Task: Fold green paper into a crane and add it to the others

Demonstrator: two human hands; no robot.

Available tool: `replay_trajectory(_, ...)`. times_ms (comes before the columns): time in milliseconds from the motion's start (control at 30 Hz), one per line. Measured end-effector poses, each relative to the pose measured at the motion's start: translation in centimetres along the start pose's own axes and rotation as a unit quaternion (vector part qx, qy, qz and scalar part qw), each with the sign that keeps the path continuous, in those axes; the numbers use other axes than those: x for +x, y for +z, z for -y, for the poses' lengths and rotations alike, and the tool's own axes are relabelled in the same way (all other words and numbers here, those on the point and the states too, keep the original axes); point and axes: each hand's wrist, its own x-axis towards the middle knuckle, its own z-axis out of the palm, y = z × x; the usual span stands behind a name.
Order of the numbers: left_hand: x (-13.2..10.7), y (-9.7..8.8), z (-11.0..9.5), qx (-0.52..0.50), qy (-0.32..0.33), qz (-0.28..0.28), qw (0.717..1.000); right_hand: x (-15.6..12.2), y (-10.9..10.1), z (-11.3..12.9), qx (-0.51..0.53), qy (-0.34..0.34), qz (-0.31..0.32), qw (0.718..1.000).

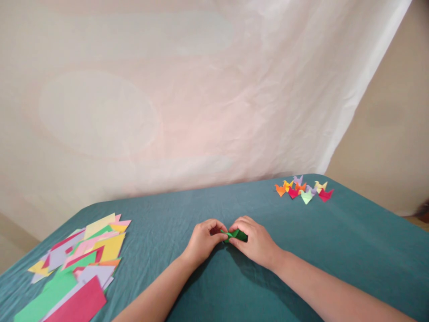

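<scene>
A small folded piece of green paper (235, 235) lies on the teal tablecloth (335, 241) near the middle of the table. My left hand (203, 239) pinches its left end with curled fingers. My right hand (254, 240) presses and grips its right side, fingers bent over it. Most of the paper is hidden under my fingers.
A loose pile of coloured paper sheets (77, 264) in pink, yellow, green, red and lilac lies at the left front. Several small folded paper figures (303, 188) in orange, red, lilac, yellow and light green are grouped at the far right. A pale cloth backdrop (187, 89) hangs behind the table.
</scene>
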Motion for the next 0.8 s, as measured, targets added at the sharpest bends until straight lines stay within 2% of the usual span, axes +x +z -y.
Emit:
replay_trajectory(467,0.11,0.67,0.43,-0.139,-0.042,0.006,0.989,-0.12,0.31,0.06,-0.019,-0.028,-0.029,0.999)
replay_trajectory(800,0.34,0.28,0.60,-0.172,-0.058,-0.005,0.983,-0.20,0.00,0.27,-0.021,-0.035,-0.023,0.999)
